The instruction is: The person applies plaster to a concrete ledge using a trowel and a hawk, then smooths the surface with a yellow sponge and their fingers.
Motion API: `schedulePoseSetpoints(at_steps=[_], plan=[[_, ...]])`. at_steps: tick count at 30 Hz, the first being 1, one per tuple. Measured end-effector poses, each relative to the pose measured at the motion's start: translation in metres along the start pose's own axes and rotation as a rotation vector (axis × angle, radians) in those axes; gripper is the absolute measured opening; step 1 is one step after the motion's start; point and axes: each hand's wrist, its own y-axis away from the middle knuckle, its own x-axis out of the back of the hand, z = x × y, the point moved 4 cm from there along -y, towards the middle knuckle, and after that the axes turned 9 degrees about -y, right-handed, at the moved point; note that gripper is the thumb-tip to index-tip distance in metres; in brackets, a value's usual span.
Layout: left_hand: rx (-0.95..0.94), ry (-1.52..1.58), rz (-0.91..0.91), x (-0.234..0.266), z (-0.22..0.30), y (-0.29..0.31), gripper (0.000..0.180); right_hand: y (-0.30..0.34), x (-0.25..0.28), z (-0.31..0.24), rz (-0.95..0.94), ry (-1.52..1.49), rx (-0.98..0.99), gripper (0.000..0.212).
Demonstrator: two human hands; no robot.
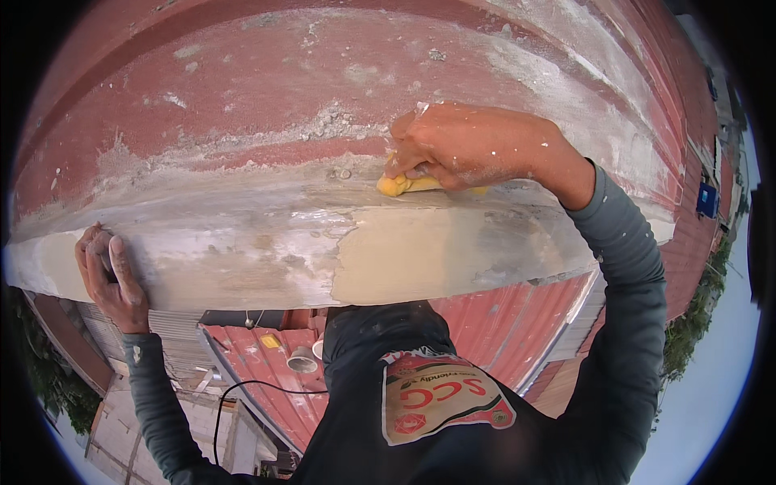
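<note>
Pale ledge (420,250) under half-curled L hand (113,275), R hand (473,145) gripping yellow obj (394,186).

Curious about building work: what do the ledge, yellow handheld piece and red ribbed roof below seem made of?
Ledge: probably matte cement or plaster, given its patchy cream coating.
Yellow piece: perhaps plastic or foam, matte; its rounded end leaves that open.
Red ribbed roof: likely painted metal sheet, given straight raised ribs.

Grey ledge (226,263) bearing cream coating (412,255).
</note>
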Motion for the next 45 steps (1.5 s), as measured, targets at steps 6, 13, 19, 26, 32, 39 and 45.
schedulePoseSetpoints(at_steps=[6,13,19,26,32,39,45], plan=[[-0.057,-0.031,-0.008,-0.002,-0.004,0.000,0.029,0.007,-0.019,-0.006,0.275,-0.066,0.171,0.017],[-0.035,-0.056,-0.009,0.000,-0.002,0.002,0.029,0.119,-0.012,0.036,0.002,0.066,-0.353,0.019],[-0.099,-0.030,0.002,-0.007,-0.005,-0.001,0.030,0.046,-0.025,0.005,0.288,-0.012,-0.155,0.021],[-0.072,-0.023,0.044,-0.006,-0.019,0.002,0.030,0.136,-0.022,-0.031,0.876,0.107,0.050,0.023],[-0.131,-0.020,0.079,-0.008,-0.010,-0.002,0.032,0.218,-0.097,-0.027,1.136,0.155,-0.326,0.021],[-0.183,0.001,0.157,-0.006,-0.012,0.000,0.035,0.242,-0.185,-0.023,1.678,-0.367,-0.309,0.022],[-0.187,0.007,0.167,-0.008,-0.013,-0.003,0.032,0.219,-0.280,-0.038,1.659,-0.580,-0.324,0.024]])
